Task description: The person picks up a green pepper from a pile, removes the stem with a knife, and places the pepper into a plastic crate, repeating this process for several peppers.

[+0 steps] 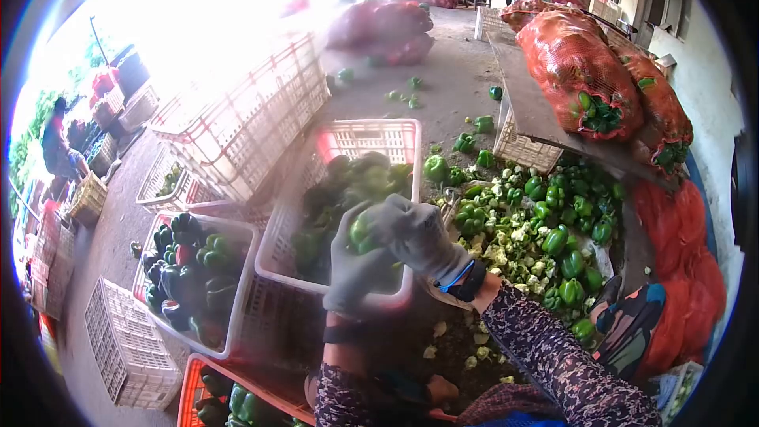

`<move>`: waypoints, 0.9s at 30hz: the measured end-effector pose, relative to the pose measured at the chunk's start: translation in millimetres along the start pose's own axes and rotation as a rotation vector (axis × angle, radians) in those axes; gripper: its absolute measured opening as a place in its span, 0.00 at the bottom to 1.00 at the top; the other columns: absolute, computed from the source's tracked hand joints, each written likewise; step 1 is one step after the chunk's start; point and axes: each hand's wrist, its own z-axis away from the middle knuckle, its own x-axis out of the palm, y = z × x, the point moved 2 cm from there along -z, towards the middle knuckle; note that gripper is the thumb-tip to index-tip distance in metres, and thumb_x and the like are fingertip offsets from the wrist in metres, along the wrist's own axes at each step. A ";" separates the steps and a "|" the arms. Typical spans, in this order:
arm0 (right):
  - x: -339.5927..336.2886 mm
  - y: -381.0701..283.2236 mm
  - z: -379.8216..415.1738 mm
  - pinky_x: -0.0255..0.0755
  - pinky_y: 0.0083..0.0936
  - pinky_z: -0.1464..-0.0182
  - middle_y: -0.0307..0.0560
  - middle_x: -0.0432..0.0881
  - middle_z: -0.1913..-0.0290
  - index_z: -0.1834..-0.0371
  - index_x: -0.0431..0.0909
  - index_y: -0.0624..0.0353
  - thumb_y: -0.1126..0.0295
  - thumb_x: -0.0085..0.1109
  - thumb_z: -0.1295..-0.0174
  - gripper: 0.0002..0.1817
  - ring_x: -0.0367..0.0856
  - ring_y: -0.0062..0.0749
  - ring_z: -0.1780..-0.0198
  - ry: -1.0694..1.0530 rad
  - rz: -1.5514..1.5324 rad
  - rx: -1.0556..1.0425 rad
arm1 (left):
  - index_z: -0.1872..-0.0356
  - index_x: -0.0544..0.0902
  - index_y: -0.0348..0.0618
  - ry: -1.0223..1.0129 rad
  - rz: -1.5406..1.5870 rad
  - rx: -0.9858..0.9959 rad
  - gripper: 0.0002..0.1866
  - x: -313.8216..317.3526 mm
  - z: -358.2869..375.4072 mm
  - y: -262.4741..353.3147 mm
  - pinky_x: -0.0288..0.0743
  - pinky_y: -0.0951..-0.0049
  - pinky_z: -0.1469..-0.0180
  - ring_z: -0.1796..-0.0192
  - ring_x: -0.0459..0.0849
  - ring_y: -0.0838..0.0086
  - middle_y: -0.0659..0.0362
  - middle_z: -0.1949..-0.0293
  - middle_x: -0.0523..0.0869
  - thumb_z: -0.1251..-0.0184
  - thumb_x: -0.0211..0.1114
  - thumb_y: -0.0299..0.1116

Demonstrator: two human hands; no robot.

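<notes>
While both my gloved hands meet over the white crate in front of me, they close together around a single green pepper. My left hand cups it from below with the fingers curled up around it, and my right hand wraps over it from the upper right, so the pepper shows only as a small green patch between the two gloves. It hangs just above the crate, which already holds a heap of green peppers. To the left sits another white crate filled with darker peppers, a few of them reddish. To the right, a loose pile of green peppers lies on the ground, mixed with pale trimmed stems and scraps. Behind that pile, orange mesh sacks stuffed with peppers rest on a low platform. Empty white crates are stacked on their sides further back. Far off at the left edge, another person bends among more baskets.
</notes>
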 end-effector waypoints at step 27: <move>14.5 80.1 36.9 0.79 0.25 0.67 0.32 0.85 0.67 0.53 0.83 0.55 0.59 0.58 0.22 0.12 0.84 0.22 0.67 0.468 -0.783 0.709 | 0.29 0.70 0.46 0.466 -1.223 0.048 0.41 -30.2 -21.5 -61.8 0.81 0.62 0.44 0.47 0.87 0.57 0.51 0.41 0.84 0.48 0.77 0.29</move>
